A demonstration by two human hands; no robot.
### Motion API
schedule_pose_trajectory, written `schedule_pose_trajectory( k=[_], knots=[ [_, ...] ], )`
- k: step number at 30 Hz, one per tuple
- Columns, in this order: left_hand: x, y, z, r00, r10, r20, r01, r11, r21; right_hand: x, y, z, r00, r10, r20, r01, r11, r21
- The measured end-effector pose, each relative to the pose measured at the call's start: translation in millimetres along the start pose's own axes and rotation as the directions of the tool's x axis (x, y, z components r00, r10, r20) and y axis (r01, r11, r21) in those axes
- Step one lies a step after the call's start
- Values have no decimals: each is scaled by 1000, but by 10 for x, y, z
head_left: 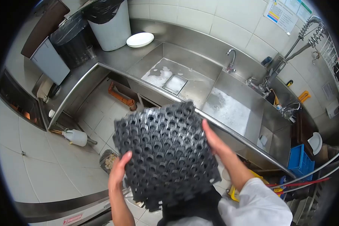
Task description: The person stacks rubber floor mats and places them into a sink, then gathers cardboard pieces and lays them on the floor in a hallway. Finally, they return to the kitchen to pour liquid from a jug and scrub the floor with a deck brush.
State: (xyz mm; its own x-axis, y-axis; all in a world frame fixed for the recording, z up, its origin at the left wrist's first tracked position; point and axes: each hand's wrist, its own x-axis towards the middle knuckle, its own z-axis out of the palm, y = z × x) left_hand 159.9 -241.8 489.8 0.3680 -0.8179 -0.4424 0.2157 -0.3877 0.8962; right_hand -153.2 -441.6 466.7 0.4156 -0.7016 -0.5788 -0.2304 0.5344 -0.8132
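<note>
A black rubber mat (pixel 164 147) with rows of round holes is held up in front of my body, below the sink's front rail. It looks folded or stacked, with layered edges at the bottom. My left hand (pixel 120 165) grips its left edge, thumb on the near face and the other fingers hidden behind. On the opposite edge, my right hand (pixel 216 141) clasps the mat, its fingers partly hidden. The surface of the mat shines as if wet.
Beyond the mat stands a steel sink (pixel 192 60) with foamy water in two basins. White plates (pixel 140 39) lie on the counter beside bins (pixel 109 26). A spray faucet (pixel 290 56) rises at right, above a blue crate (pixel 301 162). A white jug (pixel 76 138) is at left.
</note>
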Motion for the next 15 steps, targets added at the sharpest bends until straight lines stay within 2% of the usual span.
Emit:
schedule_pose_trajectory(
  k=[2, 4, 6, 8, 10, 12, 13, 14, 15],
  knots=[
    [292, 231, 173, 998, 37, 45, -36, 999, -30, -175, -622, -55, 982, 53, -182, -94, 969, -228],
    [675, 444, 349, 997, 31, 74, -31, 1000, -5, 272, -755, -444, 998, -62, -15, 63, 997, 42],
    [1045, 773, 574, 995, 1, 103, -5, 999, 32, 556, -1084, -753, 983, -84, 166, 59, 987, 151],
    [1538, 1055, 761, 990, -16, 137, 6, 998, 69, 756, -1432, -908, 988, -129, 89, 114, 981, 157],
    [1952, 1538, 1016, 992, -7, 125, -11, 990, 144, 1266, -1677, -1164, 981, -160, 106, 133, 964, 230],
    [2523, 2039, 1346, 992, 83, 97, -108, 948, 298, 1804, -1887, -1340, 988, -151, -39, 156, 944, 291],
    [2973, 2203, 1420, 987, 51, 151, -91, 958, 271, 2155, -1981, -1463, 993, -114, 40, 89, 914, 396],
    [3401, 2356, 1472, 987, -11, 158, -35, 959, 281, 2424, -1990, -1566, 995, -92, -29, 96, 917, 386],
    [3705, 2593, 1626, 988, -46, 147, -2, 950, 311, 2635, -2078, -1603, 997, -67, -39, 78, 885, 459]
  ],
)
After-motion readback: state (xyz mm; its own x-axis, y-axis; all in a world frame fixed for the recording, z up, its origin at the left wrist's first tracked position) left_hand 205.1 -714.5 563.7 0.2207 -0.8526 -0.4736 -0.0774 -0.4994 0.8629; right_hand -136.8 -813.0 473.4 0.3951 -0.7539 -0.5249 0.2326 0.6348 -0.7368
